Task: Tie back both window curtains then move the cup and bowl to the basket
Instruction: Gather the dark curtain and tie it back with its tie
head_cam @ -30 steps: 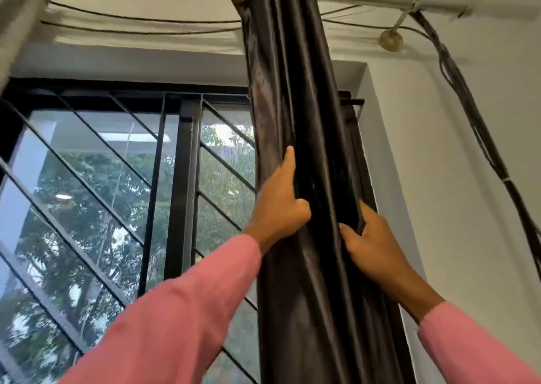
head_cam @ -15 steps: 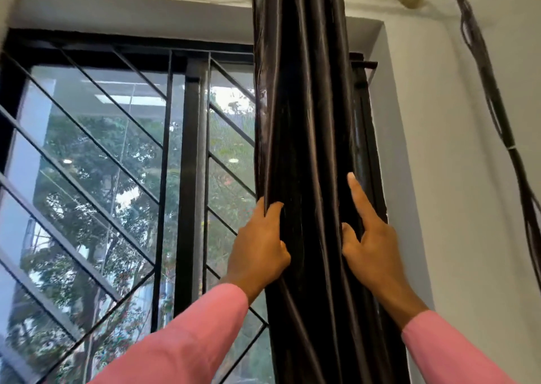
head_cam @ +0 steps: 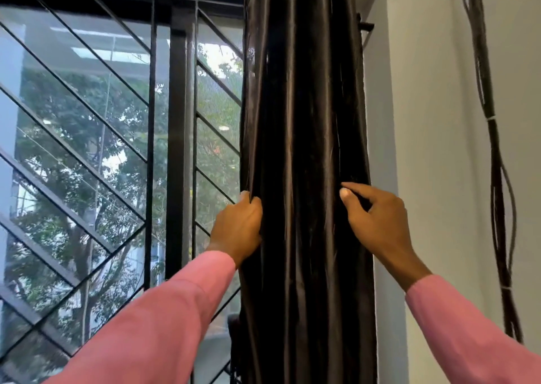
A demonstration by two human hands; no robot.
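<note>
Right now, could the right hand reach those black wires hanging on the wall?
Probably yes: only bare wall lies between the right hand and the wires. But it pinches the curtain, so it must let go first.

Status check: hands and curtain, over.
Left hand grips the left edge of the gathered dark brown satin curtain. Right hand pinches its right folds. Not tied back yet. Nothing blocking.

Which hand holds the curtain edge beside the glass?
The left hand: it grips the curtain at its window-side edge; the right hand pinches folds nearer the wall.
</note>
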